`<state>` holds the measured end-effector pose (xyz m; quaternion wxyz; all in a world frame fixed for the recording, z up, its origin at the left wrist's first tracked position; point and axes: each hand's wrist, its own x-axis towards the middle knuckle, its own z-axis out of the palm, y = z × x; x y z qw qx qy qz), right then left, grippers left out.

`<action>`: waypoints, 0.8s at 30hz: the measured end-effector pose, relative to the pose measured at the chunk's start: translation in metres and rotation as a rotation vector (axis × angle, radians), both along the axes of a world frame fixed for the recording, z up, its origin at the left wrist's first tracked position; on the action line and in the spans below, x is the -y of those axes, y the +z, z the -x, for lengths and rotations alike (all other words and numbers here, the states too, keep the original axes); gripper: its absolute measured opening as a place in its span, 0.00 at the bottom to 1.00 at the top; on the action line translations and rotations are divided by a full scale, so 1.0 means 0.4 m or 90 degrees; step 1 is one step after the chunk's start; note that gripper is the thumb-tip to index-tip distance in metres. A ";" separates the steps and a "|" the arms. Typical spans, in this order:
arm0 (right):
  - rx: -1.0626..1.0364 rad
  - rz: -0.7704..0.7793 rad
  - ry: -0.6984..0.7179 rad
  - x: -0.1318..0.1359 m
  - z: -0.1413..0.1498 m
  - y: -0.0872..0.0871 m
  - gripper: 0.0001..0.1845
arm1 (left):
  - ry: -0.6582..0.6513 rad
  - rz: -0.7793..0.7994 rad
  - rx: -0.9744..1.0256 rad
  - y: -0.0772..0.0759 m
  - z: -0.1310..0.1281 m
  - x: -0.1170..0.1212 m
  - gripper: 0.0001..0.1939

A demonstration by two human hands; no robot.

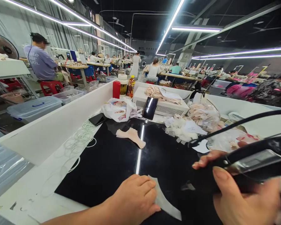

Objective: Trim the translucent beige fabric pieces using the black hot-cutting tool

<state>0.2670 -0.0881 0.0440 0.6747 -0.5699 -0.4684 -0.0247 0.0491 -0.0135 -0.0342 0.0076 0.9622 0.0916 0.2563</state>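
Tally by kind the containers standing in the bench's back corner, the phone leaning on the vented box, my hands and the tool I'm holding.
Red canister: 1
White-lidded jar: 1
Yellow-capped bottle: 1
Leaning phone: 1
Left hand and right hand: 2
Corded black tool: 1
Total: 7

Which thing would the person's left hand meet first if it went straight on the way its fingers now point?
The pale, sheer piece, already at the left hand's fingertips. Beyond it, the small scrap may come next, though depth is unclear.
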 end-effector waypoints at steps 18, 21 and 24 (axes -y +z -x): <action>-0.214 -0.124 0.208 -0.108 0.129 -0.016 0.28 | 0.000 -0.014 0.015 0.005 0.001 -0.006 0.16; -0.219 -0.130 0.215 -0.107 0.125 -0.018 0.27 | 0.003 -0.021 0.006 0.007 0.002 -0.007 0.16; -0.217 -0.138 0.216 -0.107 0.126 -0.016 0.24 | 0.001 -0.030 0.006 0.008 0.003 -0.008 0.16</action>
